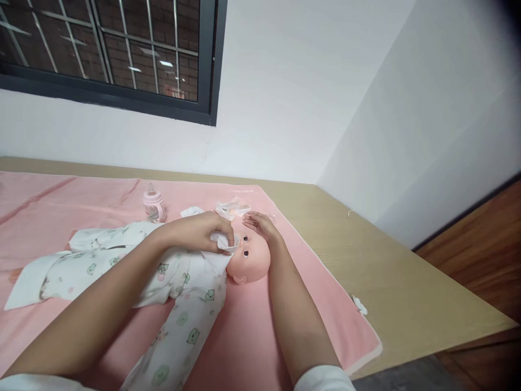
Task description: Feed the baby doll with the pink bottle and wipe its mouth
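Note:
A baby doll (249,262) in white pyjamas (179,277) with green animal prints lies on its back on a pink blanket (240,331), its head toward the right. My left hand (203,231) is closed on a white cloth (222,240) at the doll's mouth and chin. Around the far side and top of the doll's head, my right hand (262,225) rests with its fingers stretched out, and nothing shows in it. Part of the doll's face is hidden behind the cloth and my left hand.
Beyond the doll stands a pink baby bottle (153,203) with a handle. A crumpled white cloth (191,211) and a clear plastic packet (233,209) lie near it. A small white object (360,305) sits at the blanket's right edge, on the wooden surface (366,271). Walls and a barred window (122,43) border the back.

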